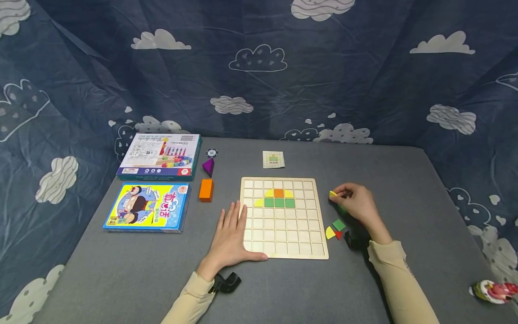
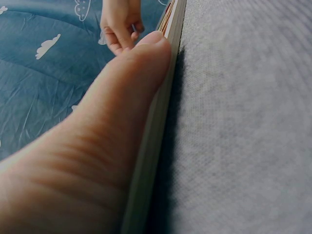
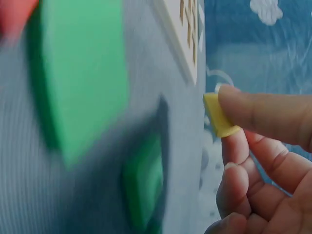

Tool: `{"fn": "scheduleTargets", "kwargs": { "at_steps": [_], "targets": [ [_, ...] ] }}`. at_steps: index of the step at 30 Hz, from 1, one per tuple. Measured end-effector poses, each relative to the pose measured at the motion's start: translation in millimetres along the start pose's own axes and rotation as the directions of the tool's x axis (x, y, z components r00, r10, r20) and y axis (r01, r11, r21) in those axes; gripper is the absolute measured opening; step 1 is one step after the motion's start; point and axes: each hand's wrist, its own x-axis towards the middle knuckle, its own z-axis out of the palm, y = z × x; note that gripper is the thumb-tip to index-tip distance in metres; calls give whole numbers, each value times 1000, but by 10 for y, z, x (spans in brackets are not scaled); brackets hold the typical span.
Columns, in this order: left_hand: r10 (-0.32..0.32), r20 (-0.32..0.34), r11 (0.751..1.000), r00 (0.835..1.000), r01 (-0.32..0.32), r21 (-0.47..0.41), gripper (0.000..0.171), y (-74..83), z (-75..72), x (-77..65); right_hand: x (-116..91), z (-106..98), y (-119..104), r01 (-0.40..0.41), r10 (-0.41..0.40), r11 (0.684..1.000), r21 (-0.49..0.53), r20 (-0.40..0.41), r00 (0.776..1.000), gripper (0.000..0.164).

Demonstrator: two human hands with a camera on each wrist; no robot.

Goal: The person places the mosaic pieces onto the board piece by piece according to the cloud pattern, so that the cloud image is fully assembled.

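Note:
A square wooden grid board (image 1: 283, 225) lies on the grey table. Near its top, an orange square (image 1: 279, 193) sits between yellow quarter-round pieces, above a row of green squares (image 1: 279, 203); another yellow piece (image 1: 259, 203) lies left of that row. My left hand (image 1: 230, 238) rests with fingers straight along the board's left edge, its thumb at the front edge. To the right of the board, my right hand (image 1: 356, 200) pinches a yellow piece (image 3: 218, 116) between thumb and fingers, above the table. Below it lie a green square (image 1: 338, 225), a yellow quarter-round (image 1: 330, 232) and a red piece (image 1: 338, 235).
Behind the board lies a small pattern card (image 1: 273, 159). Two boxes, one white-topped (image 1: 159, 155) and one blue and yellow (image 1: 147, 207), lie at left. Beside them are an orange block (image 1: 206, 190), a purple piece (image 1: 208, 167) and a round chip (image 1: 212, 153). A figurine (image 1: 494, 291) stands far right.

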Motion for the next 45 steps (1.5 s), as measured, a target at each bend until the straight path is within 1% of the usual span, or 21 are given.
{"fn": "scheduleTargets", "kwargs": {
  "at_steps": [4,11,19,31,35,42,45],
  "targets": [
    [-1,0,1000,1000,1,-3,136,-2,-1,-4,16,114,-146,15,-16,999,36,35,999,15],
    [1,-2,1000,1000,-1,4,136,-5,2,-5,54,281,-337,32,-41,997,68,136,990,13],
    [0,0,1000,1000,0,5,135,1,2,-4,43,369,-475,35,-49,997,65,217,975,11],
    [-10,10,1000,1000,10,-6,136,1,-1,-4,34,431,-511,49,-55,998,33,249,967,5],
    [-9,10,1000,1000,9,-7,136,-1,1,-2,31,441,-525,35,-37,999,10,247,968,6],
    [-5,5,1000,1000,5,-7,135,-1,5,-5,26,470,-529,37,-24,998,-56,214,977,8],
    [-5,8,1000,1000,6,-10,135,-3,1,-6,32,478,-532,32,-17,997,-69,220,975,10]
  ]
}}
